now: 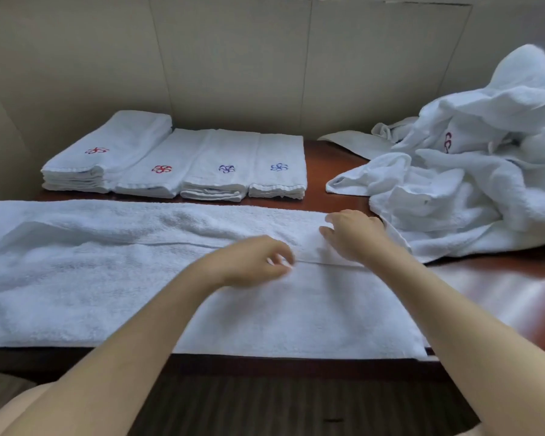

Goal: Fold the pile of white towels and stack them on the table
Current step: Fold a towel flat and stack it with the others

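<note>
Towel (107,278) cut off left; left hand (252,262) pinches its edge (blurred); right hand (353,234) flat, fingers apart

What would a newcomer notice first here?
Both hands, left hand and right hand, work the fold edge of a large white towel spread across the near table. Four folded stacks with red and blue emblems line the back; a rumpled pile sits far right.

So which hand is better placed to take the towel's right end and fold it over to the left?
Probably the right hand: it rests flat on the spread towel next to its right end. The left hand is further in, curled at the towel's fold edge.
</note>
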